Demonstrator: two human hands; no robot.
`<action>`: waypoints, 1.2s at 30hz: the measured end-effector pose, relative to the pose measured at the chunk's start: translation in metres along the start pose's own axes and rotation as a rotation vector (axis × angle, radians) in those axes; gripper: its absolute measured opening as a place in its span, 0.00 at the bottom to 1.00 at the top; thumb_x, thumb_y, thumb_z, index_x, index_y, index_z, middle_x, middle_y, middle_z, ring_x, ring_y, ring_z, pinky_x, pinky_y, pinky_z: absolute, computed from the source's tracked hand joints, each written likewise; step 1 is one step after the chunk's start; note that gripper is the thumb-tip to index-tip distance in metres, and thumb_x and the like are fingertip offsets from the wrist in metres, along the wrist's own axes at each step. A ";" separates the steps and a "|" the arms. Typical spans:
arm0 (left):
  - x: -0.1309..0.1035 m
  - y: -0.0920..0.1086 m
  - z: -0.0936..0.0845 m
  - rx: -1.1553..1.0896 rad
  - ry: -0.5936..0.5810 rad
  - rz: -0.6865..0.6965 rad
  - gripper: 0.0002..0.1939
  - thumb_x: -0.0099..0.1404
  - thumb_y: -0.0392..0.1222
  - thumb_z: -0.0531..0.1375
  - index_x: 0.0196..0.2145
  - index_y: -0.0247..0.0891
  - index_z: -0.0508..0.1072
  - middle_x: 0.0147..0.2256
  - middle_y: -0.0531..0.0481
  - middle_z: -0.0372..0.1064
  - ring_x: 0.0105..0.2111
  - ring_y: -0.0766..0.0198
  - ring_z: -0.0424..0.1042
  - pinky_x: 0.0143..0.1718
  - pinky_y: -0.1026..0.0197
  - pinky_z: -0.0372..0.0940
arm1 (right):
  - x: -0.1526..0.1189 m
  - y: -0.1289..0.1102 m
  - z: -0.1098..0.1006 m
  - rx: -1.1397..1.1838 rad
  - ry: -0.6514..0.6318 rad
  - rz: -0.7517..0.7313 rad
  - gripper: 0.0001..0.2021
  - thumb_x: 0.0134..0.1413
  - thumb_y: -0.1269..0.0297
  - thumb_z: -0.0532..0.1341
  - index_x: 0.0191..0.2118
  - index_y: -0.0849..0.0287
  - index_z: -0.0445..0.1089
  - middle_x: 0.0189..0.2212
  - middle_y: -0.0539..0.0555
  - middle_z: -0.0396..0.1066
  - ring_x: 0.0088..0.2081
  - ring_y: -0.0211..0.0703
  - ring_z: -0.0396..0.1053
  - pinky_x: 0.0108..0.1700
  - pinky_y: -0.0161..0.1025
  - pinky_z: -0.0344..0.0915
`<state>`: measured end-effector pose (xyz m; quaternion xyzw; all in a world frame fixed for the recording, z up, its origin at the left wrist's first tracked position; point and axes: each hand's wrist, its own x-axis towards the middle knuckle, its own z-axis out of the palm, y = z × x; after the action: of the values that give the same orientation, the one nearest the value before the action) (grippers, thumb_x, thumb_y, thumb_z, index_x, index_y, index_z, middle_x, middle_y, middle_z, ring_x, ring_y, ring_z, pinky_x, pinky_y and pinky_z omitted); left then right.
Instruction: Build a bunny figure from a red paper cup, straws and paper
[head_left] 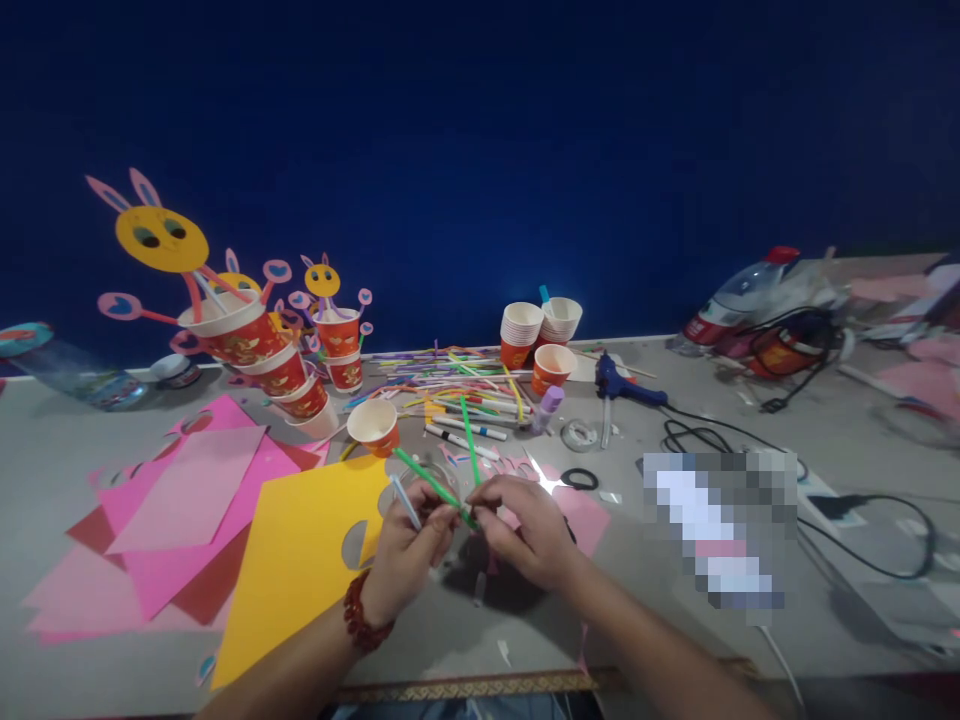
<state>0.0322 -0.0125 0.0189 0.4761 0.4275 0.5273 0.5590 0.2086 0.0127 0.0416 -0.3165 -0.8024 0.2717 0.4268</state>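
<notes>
My left hand (420, 545), with a red bead bracelet at the wrist, pinches a green pipe cleaner (431, 478) near its lower end. Fingers of my right hand (525, 525) close on the same spot, where a second green length (469, 440) rises upright. The two lengths form a V; whether they are one bent piece or two, I cannot tell. A pale white stick (405, 502) also pokes out of my left hand. Beneath both hands, partly hidden, lie a clear tape roll and pink paper scraps (589, 515).
Yellow card (292, 560) and pink sheets (187, 490) lie left. Paper-cup figures (240, 340) stand behind them. Loose pipe cleaners (435, 375), markers (469, 430), a paper cup (373, 427) and cup stacks (521, 330) fill the back. A corded blue glue gun (622, 385) lies right.
</notes>
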 end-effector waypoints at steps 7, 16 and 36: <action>-0.001 -0.007 -0.002 -0.047 -0.009 -0.065 0.16 0.63 0.51 0.63 0.31 0.37 0.66 0.21 0.59 0.60 0.14 0.77 0.51 0.15 0.71 0.47 | -0.001 0.004 0.006 -0.134 0.013 -0.066 0.04 0.59 0.69 0.57 0.34 0.55 0.69 0.25 0.51 0.75 0.27 0.41 0.71 0.31 0.36 0.64; -0.003 -0.006 0.002 -0.005 -0.044 -0.079 0.15 0.64 0.52 0.62 0.32 0.38 0.67 0.22 0.59 0.57 0.15 0.75 0.49 0.17 0.69 0.47 | -0.005 0.005 0.011 -0.226 0.075 -0.043 0.05 0.52 0.72 0.56 0.30 0.55 0.65 0.23 0.50 0.73 0.24 0.41 0.68 0.30 0.36 0.60; -0.009 -0.014 0.005 -0.055 -0.057 0.009 0.12 0.67 0.50 0.60 0.33 0.39 0.67 0.23 0.57 0.59 0.17 0.74 0.52 0.17 0.69 0.49 | -0.008 -0.003 0.013 0.042 0.033 0.187 0.04 0.47 0.71 0.55 0.29 0.55 0.64 0.19 0.45 0.64 0.22 0.37 0.61 0.26 0.33 0.55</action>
<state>0.0385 -0.0220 0.0055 0.4775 0.3946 0.5274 0.5815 0.1997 0.0026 0.0334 -0.3853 -0.7563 0.3218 0.4194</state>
